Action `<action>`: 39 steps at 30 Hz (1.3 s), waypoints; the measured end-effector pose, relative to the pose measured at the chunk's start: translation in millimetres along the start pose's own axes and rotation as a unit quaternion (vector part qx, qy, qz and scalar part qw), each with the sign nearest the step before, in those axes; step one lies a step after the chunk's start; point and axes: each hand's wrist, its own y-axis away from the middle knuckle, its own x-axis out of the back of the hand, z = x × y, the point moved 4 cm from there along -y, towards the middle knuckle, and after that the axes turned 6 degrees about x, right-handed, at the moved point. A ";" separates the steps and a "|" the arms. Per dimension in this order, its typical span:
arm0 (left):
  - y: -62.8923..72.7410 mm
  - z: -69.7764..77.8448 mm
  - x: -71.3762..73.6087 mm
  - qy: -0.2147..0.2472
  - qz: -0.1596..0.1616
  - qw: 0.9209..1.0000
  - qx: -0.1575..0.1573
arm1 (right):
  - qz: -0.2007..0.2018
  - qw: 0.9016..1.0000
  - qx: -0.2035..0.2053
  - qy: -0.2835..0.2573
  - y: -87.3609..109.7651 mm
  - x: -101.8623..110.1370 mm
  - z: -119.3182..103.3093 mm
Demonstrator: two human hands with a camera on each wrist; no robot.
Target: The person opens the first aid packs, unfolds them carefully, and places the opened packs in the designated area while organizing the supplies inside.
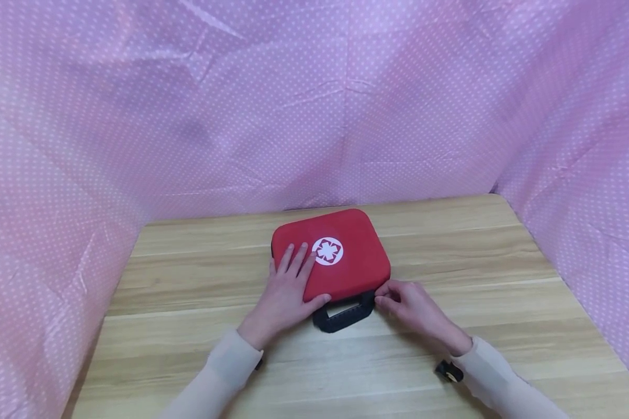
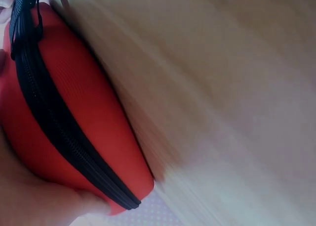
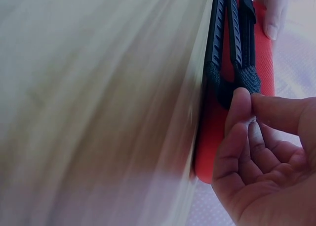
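A red first-aid case (image 1: 353, 233) with a white round emblem lies closed on the table, its black handle (image 1: 343, 320) towards me. My left hand (image 1: 285, 291) rests on the lid's left part, fingers spread and straight, thumb by the front edge. At the handle's right end, my right hand (image 1: 411, 302) pinches with thumb and index finger at the zipper line. In the right wrist view the fingertips (image 3: 241, 98) meet beside the handle's strap and mostly cover the zipper pull between them. A black zipper (image 2: 59, 122) runs along the case's side in the left wrist view.
The case stands on a light wooden table (image 1: 188, 279). Pink dotted cloth (image 1: 314, 116) hangs behind the table and at both sides. A black band piece (image 1: 449, 371) shows at the right wrist.
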 end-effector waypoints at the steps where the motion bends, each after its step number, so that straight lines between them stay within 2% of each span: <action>1: -0.1 1.3 -0.7 -0.001 0.002 1.000 0.003 | 0.003 1.000 -0.002 0.000 0.0 0.5 0.7; 9: 0.4 12.7 -5.3 0.016 0.013 0.999 0.026 | 0.033 0.999 -0.025 -0.007 1.6 4.7 6.3; 17: 0.0 20.5 -5.7 0.023 0.022 0.999 0.043 | 0.039 0.998 -0.039 -0.007 1.9 7.8 8.8; 23: 0.0 18.9 -2.9 0.020 0.002 0.999 0.041 | 0.056 0.995 -0.009 0.079 0.7 8.2 8.7; 27: -0.1 6.8 1.3 0.030 -0.013 0.999 0.006 | 0.065 0.989 0.028 0.134 1.4 8.6 4.6; 30: -0.9 -7.3 7.2 0.033 -0.022 0.998 -0.047 | 0.060 0.986 0.044 0.152 1.4 9.5 2.7; 34: -3.6 -25.0 16.5 0.023 -0.039 0.992 -0.122 | 0.050 0.985 0.052 0.158 1.5 11.7 2.5; 39: -9.4 -34.7 25.7 0.001 -0.061 0.984 -0.170 | 0.037 0.985 0.063 0.157 0.2 14.9 4.8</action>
